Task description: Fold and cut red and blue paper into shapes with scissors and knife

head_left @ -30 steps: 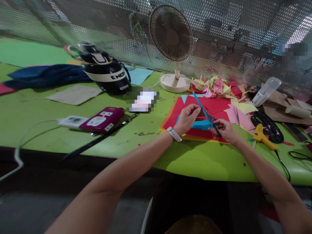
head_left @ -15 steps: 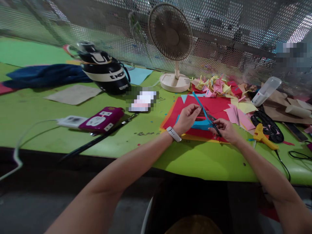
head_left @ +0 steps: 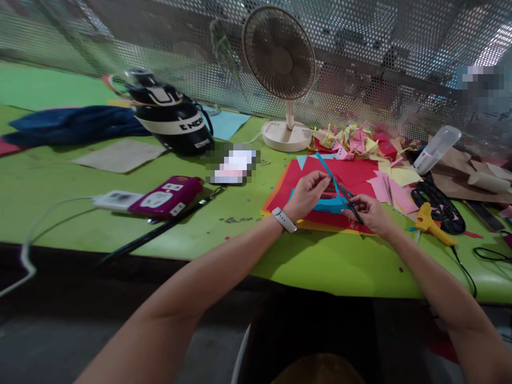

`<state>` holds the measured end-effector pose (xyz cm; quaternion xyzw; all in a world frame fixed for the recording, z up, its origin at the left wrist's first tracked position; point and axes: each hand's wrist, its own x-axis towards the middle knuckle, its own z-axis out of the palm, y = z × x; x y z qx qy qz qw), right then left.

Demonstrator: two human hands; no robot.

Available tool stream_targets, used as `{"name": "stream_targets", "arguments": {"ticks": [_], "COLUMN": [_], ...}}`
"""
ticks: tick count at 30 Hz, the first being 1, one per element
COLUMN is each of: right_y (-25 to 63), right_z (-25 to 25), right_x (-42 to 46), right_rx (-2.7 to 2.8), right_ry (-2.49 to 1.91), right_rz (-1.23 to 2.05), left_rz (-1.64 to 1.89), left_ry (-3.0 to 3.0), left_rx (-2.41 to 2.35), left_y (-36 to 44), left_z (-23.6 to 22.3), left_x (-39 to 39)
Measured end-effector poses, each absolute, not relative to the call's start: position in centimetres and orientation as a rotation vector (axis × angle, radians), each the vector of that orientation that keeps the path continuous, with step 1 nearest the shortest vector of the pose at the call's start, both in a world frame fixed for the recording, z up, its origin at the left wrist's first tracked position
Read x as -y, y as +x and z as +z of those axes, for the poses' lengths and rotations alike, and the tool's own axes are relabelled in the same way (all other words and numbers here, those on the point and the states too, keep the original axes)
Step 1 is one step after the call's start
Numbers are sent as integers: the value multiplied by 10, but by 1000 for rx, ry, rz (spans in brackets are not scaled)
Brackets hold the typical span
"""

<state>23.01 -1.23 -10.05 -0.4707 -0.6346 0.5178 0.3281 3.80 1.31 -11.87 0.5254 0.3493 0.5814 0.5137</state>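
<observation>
My left hand (head_left: 310, 193), a white band on its wrist, pinches a piece of blue paper (head_left: 331, 204). A narrow blue strip (head_left: 325, 164) stands up and away from the paper between my hands. My right hand (head_left: 367, 213) is closed around dark-handled scissors (head_left: 353, 209), their blades against the blue paper near the strip's lower end. Fingers cover part of the scissors and the paper. Under both hands lies a red sheet (head_left: 356, 172) on top of orange-yellow paper (head_left: 265, 210).
Behind the sheets are a fan (head_left: 288, 134) and a heap of folded pink and yellow paper (head_left: 352, 141). To the right lie pink paper pieces (head_left: 402, 198) and a yellow glue gun (head_left: 434, 226). A purple power strip (head_left: 170, 196), phone (head_left: 234, 168) and black jug (head_left: 174, 125) are left.
The scissors blades and the blue strip have shifted very slightly between my hands. Both hands stay in nearly the same place, with the same hold.
</observation>
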Motion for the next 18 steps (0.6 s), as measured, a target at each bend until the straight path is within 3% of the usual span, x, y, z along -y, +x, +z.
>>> {"name": "stream_targets", "arguments": {"ticks": [18], "right_y": [231], "right_z": [-100], "right_x": [13], "right_rx": [1629], "right_ry": [-1202], "right_rz": [1381], "left_rz": [1375], "left_ry": [1218], "left_rx": [-817], "left_y": [34], "left_z": [-118], "left_x": [-17]}}
